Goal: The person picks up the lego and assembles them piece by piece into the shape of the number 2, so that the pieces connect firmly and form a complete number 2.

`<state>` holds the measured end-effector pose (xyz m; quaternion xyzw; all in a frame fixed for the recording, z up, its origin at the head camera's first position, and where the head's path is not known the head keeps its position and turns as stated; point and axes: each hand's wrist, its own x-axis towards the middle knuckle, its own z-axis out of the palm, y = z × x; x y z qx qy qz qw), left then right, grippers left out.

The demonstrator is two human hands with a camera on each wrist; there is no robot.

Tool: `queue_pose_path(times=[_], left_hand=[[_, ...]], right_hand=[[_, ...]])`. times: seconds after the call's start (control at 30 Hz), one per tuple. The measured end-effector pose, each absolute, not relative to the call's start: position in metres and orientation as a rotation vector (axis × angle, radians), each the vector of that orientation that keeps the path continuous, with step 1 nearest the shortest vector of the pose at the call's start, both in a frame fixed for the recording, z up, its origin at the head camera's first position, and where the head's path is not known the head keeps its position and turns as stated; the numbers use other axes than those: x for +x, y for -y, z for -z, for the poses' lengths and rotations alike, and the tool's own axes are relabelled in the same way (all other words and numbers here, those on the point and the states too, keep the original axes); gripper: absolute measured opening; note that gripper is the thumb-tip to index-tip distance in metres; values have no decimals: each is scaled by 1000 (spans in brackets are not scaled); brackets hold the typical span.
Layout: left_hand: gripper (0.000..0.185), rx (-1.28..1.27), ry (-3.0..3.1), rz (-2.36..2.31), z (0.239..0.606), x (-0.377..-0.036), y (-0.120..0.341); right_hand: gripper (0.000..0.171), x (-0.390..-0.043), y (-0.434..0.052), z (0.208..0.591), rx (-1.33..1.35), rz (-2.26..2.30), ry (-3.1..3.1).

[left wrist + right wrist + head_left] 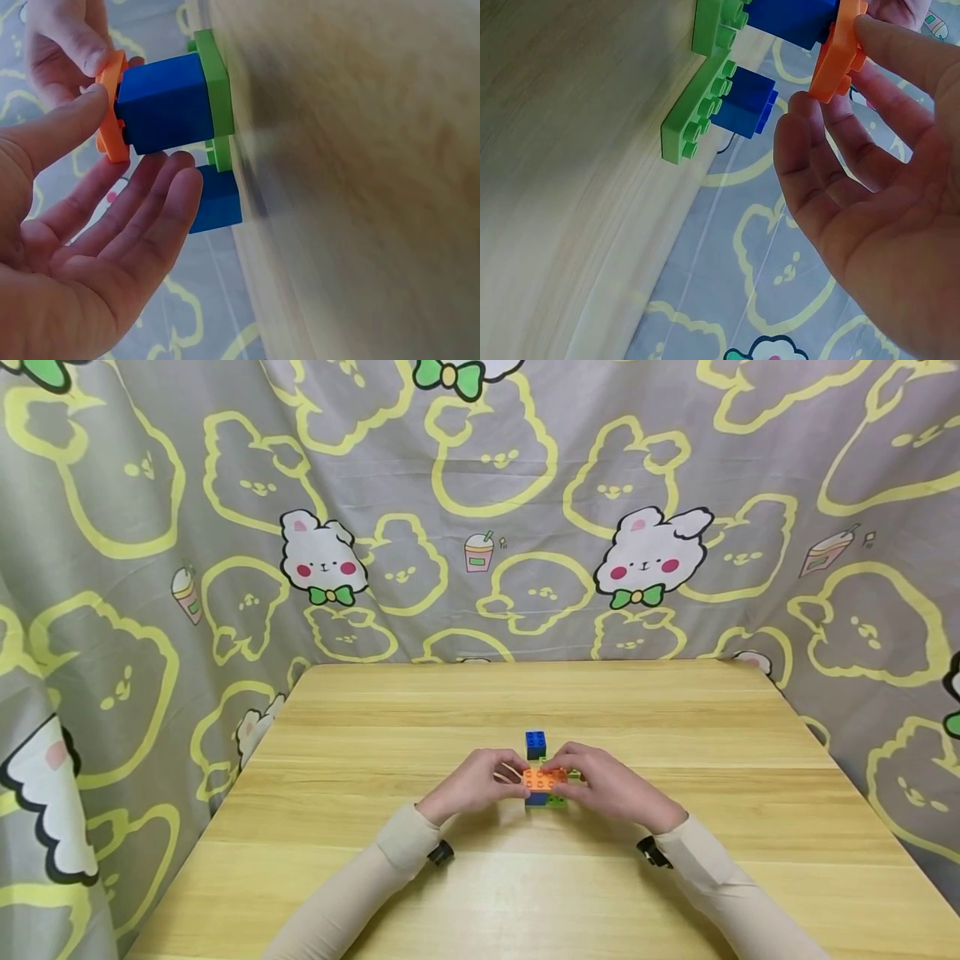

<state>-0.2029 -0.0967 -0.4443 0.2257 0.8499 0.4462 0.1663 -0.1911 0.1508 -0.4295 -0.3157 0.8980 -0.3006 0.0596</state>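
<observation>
Curtain [150, 527]: grey cloth printed with yellow rabbit outlines and white rabbits with green bows; fills the upper half and both sides of the head view.

Bench [375, 893]: light wood grain, occupying the lower centre of the head view.

Sleeves [360, 893]: beige, both forearms entering from the bottom edge and converging toward the middle of the bench.

Left hand [474, 783]: left of frame centre, palm turned inward, fingers extended and loosely spread; thumb tip pressed on the edge of the orange plate, fingers beside the blue brick below it.

Right hand [606, 787]: right of centre, mirroring the other; thumb and forefinger pinch the opposite edge of the orange plate, remaining fingers relaxed.

Green plate [697, 120]: flat on the bench, studs up, base of the stack.

Blue brick [165, 101]: standing on the green plate, directly under the orange plate.

Orange plate [542, 778]: thin, studded, seated on top of the blue brick at frame centre, held between both hands.

Small blue brick [536, 744]: on the far end of the green plate, just beyond the hands, untouched.
</observation>
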Motion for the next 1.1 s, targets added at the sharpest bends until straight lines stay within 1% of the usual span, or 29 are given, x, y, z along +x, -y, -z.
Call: queue_pose_path(times=[1.1], left_hand=[[20, 629, -2411, -1299, 447, -202, 94]], right_hand=[[26, -192, -150, 431, -936, 903, -2707]])
